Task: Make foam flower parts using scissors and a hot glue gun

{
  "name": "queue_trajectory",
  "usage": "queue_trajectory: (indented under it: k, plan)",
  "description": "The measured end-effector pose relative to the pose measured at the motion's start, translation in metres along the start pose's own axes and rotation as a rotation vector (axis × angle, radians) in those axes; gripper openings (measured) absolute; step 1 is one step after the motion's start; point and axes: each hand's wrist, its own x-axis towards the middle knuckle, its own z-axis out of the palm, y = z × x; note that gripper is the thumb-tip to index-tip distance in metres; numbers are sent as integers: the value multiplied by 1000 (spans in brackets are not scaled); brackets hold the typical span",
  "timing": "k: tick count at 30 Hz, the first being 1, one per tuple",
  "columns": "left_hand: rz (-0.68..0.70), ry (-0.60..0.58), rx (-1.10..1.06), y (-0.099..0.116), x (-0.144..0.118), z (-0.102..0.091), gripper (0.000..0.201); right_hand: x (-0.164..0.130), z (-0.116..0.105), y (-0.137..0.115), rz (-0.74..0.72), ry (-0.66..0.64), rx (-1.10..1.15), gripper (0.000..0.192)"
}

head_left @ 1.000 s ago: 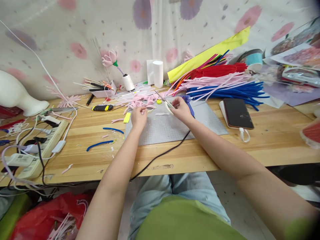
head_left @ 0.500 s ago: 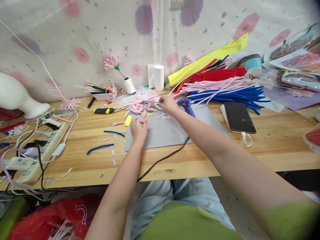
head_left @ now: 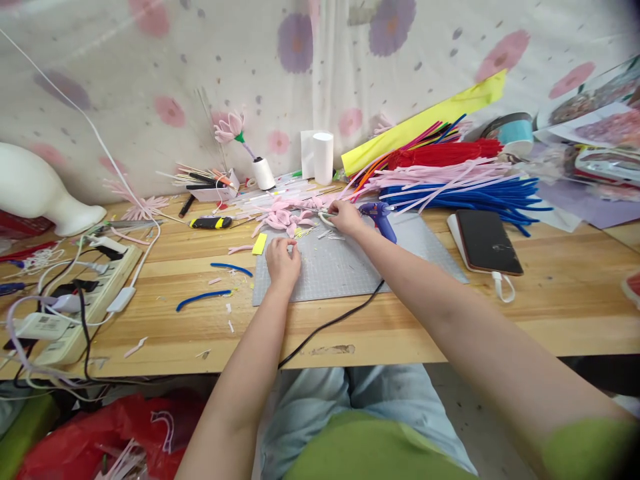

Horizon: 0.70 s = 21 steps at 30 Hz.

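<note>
The left hand (head_left: 283, 261) was curled over the grey gridded mat (head_left: 340, 267); whether it held anything, I could not tell. Just beyond lay fluffy pink petals (head_left: 280, 220) in looped clumps. At their right, the right hand (head_left: 343, 217) gripped pale-handled scissors (head_left: 324, 218); the step seemed their placing or lifting; the next move called for sparing the petals.
</note>
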Motion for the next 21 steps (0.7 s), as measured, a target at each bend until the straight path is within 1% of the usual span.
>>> queue_trajectory:
  k: [7, 13, 15, 18, 20, 21]
  plan:
    - [-10, -17, 2, 1, -1, 0, 11, 0, -1, 10, -16, -2, 21, 12]
    - [13, -29, 19, 0, -1, 1, 15, -2, -6, 7, -26, -43, -29, 17]
    - [71, -60, 19, 2, -2, 1, 17, -2, -8, 3, -26, -77, -82, 20]
    - [243, -141, 13, 8, -4, 2, 20, -3, -14, -5, -55, -159, -214, 24]
    - [356, -196, 10, 13, -7, 4, 21, -7, -19, -10, -148, -147, -283, 31]
    - [399, -218, 11, 16, -8, 5, 22, -11, -22, -12, -224, -127, -294, 35]
